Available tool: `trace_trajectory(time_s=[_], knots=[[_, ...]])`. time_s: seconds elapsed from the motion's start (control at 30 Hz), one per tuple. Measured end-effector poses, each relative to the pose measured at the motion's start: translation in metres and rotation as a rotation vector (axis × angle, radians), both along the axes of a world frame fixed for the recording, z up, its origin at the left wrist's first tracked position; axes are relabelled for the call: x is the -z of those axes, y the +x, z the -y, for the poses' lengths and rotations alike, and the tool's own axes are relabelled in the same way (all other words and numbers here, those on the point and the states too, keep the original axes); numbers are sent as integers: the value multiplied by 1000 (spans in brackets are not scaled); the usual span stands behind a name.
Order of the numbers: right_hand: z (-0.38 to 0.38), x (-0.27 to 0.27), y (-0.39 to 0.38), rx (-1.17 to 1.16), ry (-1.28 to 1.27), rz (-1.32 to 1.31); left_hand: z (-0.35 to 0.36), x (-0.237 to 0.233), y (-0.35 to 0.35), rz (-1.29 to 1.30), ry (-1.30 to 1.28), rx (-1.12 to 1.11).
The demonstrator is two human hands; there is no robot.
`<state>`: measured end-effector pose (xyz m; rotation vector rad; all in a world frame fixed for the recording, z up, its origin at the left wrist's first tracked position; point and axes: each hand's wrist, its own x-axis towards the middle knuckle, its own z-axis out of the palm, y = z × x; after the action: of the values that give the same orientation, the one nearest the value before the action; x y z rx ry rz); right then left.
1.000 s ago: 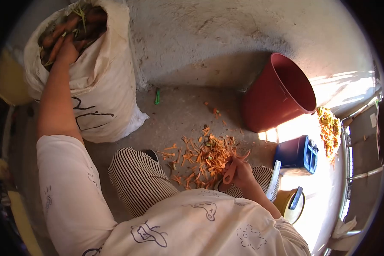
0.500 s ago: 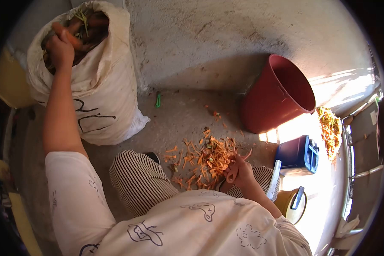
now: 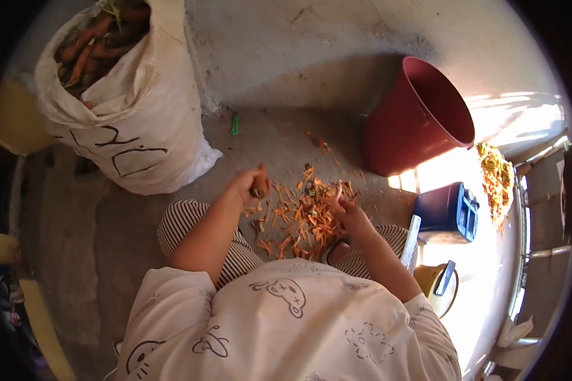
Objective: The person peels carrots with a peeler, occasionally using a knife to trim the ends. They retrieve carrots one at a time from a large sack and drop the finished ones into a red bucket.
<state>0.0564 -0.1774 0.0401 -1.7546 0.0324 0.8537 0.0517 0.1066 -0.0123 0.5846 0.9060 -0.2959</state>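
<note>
My left hand [image 3: 245, 185] is closed around a carrot [image 3: 259, 183], just left of the peelings and over the floor. My right hand [image 3: 352, 219] is closed on a pinkish-orange peeler [image 3: 339, 192], mostly covered by the fingers, at the right side of the heap. Between and beyond both hands, a loose pile of orange carrot peelings [image 3: 308, 219] is spread on the concrete. A big white sack [image 3: 152, 120] stands upper left, its mouth open, full of carrots [image 3: 86, 54] with bits of green stem.
A dark red bucket [image 3: 388, 136] leans by the wall. Right of it are a blue jerrycan [image 3: 438, 213], a yellow container [image 3: 429, 279] and a heap of peelings [image 3: 494, 178] in sunlight. A small green object [image 3: 235, 125] lies near the sack.
My left hand has come out of the sack with a carrot and moved down and right to the peelings. My right hand has shifted slightly up and left, still gripping the peeler.
</note>
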Motion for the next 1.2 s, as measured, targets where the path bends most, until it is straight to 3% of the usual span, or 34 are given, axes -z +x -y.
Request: trace_trajectory(time_s=[0.03,0.1,0.17,0.27,0.3,0.4,0.53,0.63,0.73,0.83,0.93,1.03,1.13,1.2], knots=[[14,25,16,-184,-157,224,14,17,-7,-84,23,46],[23,22,29,-367,-377,553,26,8,-22,102,51,239],[13,-30,22,-360,-498,758,35,-13,-28,217,11,310],[13,-65,23,-91,-283,581,42,-35,-25,308,-109,272],[13,-63,24,50,-204,635,42,-39,-24,358,-129,291],[8,-73,27,283,248,585,52,-57,-26,341,-161,243],[3,-82,27,278,852,253,64,-67,-28,354,-284,262],[-7,-85,31,236,789,237,78,-85,-30,240,-185,207],[-18,-85,30,207,705,225,78,-74,-33,379,-163,277],[-33,-87,18,98,617,211,78,-81,-37,448,-331,294],[-39,-70,20,85,645,159,84,-78,-35,325,-243,281],[-38,-58,27,80,657,138,85,-75,-38,334,-321,219],[-30,-46,36,64,598,151,83,-60,-33,475,-417,242],[-11,-45,55,353,449,257,77,-64,-34,384,-356,322]])
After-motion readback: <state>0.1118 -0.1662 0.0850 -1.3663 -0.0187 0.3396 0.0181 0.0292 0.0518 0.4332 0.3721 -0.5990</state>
